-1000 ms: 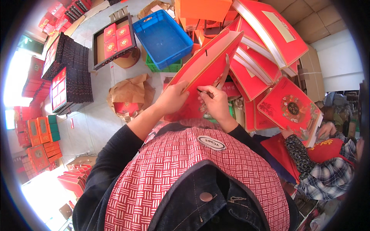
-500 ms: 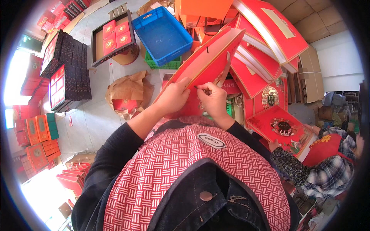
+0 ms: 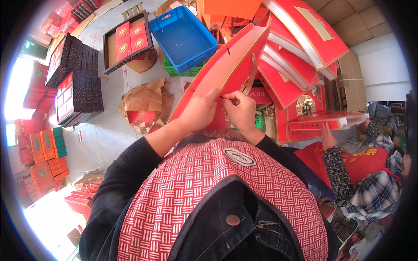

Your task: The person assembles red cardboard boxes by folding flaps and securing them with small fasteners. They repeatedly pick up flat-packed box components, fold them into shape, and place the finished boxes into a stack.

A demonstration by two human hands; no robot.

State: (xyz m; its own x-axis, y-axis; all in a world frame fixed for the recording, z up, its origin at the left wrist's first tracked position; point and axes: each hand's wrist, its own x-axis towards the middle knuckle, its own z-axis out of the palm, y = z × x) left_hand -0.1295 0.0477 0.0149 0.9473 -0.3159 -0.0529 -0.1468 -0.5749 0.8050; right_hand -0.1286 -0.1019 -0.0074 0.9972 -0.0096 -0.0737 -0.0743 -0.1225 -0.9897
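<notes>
Both hands (image 3: 201, 112) angle inward, left gripping a red box (image 3: 228, 65), right pinching.

Held red box (image 3: 217, 71): smooth paperboard, soft satin look. Its strap (image 3: 251, 71) seems to be ribbon cloth, small and partly hidden, hard to judge. Far: blue crate (image 3: 185, 43), moulded plastic, smooth, lightly glossy; green crate (image 3: 193, 69) under it, openwork plastic. Left: brown bag (image 3: 136, 102), matt paper, crumpled rough. Floor (image 3: 98, 152): smooth tile, faint sheen. Near: patterned apron (image 3: 183, 195), matt cloth; jacket (image 3: 207, 222), stitched denim, metal button (image 3: 232, 220). Right: bundle (image 3: 352, 82), matt cardboard.
</notes>
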